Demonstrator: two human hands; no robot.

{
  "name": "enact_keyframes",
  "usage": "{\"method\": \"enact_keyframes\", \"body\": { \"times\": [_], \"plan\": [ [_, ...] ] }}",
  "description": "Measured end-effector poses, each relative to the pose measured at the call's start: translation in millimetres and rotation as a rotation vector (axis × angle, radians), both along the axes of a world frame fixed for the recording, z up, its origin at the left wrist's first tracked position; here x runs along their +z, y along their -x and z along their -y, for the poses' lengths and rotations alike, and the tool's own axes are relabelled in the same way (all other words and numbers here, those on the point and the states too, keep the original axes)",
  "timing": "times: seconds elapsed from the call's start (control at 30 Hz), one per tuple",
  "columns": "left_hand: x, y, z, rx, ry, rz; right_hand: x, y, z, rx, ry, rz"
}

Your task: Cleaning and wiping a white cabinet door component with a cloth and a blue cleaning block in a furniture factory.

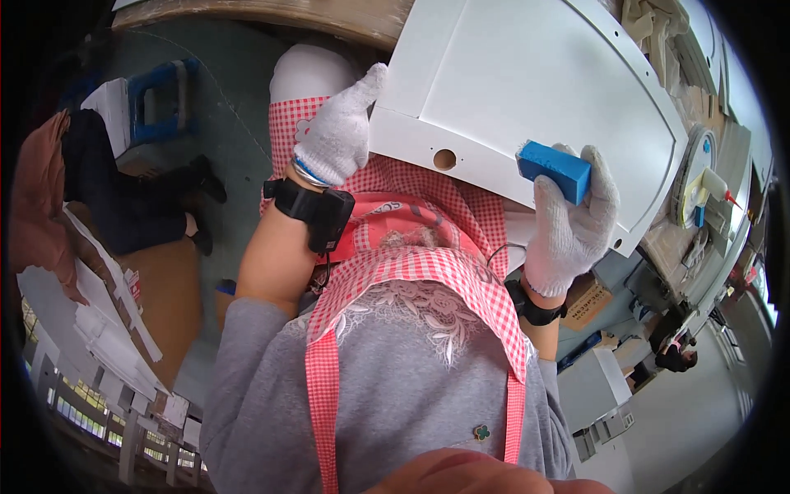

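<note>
A large white panel (pixel 527 82) with a raised border and a round hole near its close edge lies in front of me, its near side over my lap. My left hand (pixel 341 128), in a white knit glove, is at the panel's left edge, with one digit stretched along it and the other fingers mostly hidden. In my gloved right hand (pixel 576 222) is a blue sanding block (pixel 556 170), gripped between thumb and fingers above the panel's near right part. The block's end by the panel looks worn and whitish.
A wooden table edge (pixel 329 18) runs along the far side. To the right, a cluttered bench holds a white bottle with a red tip (pixel 718 186). At left, another person's dark-trousered leg (pixel 123 198) shows near a blue stool (pixel 164 99) and brown cardboard (pixel 169 288).
</note>
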State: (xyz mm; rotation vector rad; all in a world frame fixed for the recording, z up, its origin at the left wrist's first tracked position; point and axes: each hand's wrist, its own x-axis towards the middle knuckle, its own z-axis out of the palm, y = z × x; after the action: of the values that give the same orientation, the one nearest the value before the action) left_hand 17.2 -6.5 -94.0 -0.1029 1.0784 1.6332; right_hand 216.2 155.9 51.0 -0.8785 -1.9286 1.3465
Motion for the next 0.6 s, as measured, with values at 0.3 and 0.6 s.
{"method": "enact_keyframes", "body": {
  "times": [0.3, 0.6],
  "plan": [
    [-11, 1, -2, 0.016, -0.482, 0.477, -30, 52, 12, 0.297, -0.482, 0.242],
    [-31, -12, -3, -0.05, -0.195, 0.094, -22, 66, 24, 0.363, -0.699, 0.395]
  ]
}}
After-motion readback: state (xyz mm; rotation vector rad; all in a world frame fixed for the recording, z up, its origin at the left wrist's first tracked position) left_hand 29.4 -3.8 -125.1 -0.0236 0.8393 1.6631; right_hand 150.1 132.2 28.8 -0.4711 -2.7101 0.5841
